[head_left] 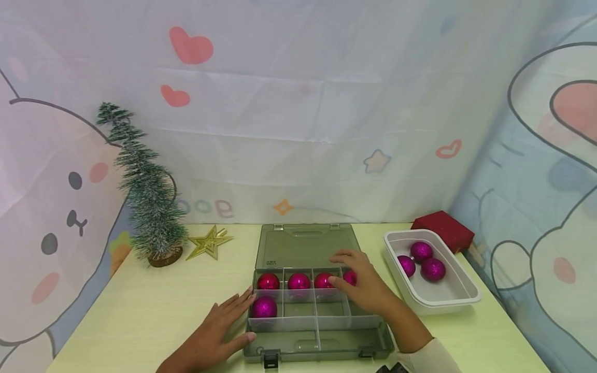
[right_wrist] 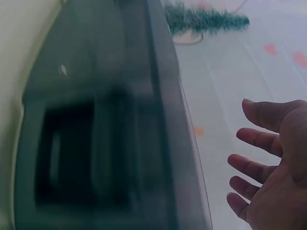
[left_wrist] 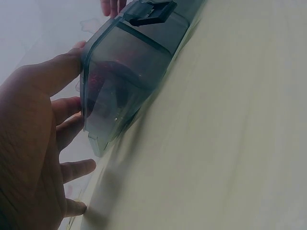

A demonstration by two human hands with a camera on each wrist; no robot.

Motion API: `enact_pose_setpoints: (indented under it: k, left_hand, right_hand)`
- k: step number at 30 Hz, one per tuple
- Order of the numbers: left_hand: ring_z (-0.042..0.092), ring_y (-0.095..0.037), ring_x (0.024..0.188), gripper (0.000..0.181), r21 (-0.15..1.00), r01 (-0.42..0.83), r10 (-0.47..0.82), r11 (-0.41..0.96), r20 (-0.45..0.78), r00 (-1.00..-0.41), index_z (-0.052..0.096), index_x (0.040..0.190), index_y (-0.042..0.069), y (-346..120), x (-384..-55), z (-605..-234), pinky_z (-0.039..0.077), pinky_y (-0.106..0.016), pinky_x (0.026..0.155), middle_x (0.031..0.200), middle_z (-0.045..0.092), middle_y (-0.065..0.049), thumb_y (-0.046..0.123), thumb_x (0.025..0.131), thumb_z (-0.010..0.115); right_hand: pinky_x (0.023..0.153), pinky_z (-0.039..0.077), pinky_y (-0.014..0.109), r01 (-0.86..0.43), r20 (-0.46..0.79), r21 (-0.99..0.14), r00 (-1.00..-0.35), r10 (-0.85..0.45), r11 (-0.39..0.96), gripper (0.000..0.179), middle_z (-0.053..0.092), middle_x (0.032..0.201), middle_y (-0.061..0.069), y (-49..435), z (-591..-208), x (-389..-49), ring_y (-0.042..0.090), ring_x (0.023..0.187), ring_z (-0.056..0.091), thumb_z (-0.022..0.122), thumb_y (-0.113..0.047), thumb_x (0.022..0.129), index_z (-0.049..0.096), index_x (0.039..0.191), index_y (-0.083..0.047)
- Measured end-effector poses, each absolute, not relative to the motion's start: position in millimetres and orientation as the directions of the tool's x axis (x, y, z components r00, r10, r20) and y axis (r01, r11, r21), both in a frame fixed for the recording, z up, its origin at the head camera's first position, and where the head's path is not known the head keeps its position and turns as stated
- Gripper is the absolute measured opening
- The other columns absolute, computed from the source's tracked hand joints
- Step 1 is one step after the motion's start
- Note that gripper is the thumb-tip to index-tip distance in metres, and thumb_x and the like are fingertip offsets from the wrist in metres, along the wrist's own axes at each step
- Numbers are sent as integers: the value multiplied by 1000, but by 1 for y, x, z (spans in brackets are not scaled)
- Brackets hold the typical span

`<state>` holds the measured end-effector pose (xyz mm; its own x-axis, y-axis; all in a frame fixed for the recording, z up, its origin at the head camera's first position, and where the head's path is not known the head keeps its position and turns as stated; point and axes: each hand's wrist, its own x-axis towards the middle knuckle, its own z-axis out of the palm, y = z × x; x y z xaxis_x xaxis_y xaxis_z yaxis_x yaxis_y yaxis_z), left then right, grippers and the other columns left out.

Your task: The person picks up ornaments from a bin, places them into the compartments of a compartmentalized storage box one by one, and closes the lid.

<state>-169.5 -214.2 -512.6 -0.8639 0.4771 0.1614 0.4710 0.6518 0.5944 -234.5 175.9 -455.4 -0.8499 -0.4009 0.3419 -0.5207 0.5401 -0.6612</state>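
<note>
A grey translucent organizer box (head_left: 298,339) lies with its lid (head_left: 305,246) folded back. Its back row holds a red ball ornament (head_left: 268,281) and several shiny pink ones; a glittery purple ball ornament (head_left: 264,307) sits in the left compartment of the middle row. Along the box's left side rests my left hand (head_left: 216,329), fingers spread and thumb near the front; the left wrist view shows its fingertips against the wall. Over the back right compartments hovers my right hand (head_left: 361,282), partly covering the rightmost pink ball (head_left: 350,277). The right wrist view shows it holding nothing, fingers apart.
A white plastic basin (head_left: 466,299) with 3 glittery purple balls stands right of the box, a dark red block (head_left: 443,230) behind it. At the back left are a small artificial Christmas tree (head_left: 151,202) and a gold star (head_left: 210,242). A printed cloth hangs behind.
</note>
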Motion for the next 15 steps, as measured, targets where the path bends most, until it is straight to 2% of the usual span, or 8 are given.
enact_pose_setpoints:
  k: [10, 15]
  left_hand:
    - [34, -54, 162, 74, 605, 460, 478, 650, 145, -866, 36, 173, 26, -215, -171, -515, 16, -97, 110, 181, 31, -4, 45, 108, 67]
    - [33, -53, 162, 74, 615, 455, 478, 644, 141, -867, 36, 173, 25, -215, -171, -514, 15, -97, 110, 182, 30, -3, 45, 108, 66]
  right_hand:
    - [116, 40, 79, -469, 363, -646, -883, -299, 602, 43, 56, 154, 21, 226, -452, -239, 50, 150, 45, 77, -22, 104, 68, 143, -9]
    - [117, 39, 79, -455, 381, -632, -887, -259, 628, 42, 59, 151, 25, 249, -447, -242, 55, 150, 45, 79, -16, 102, 69, 140, -4]
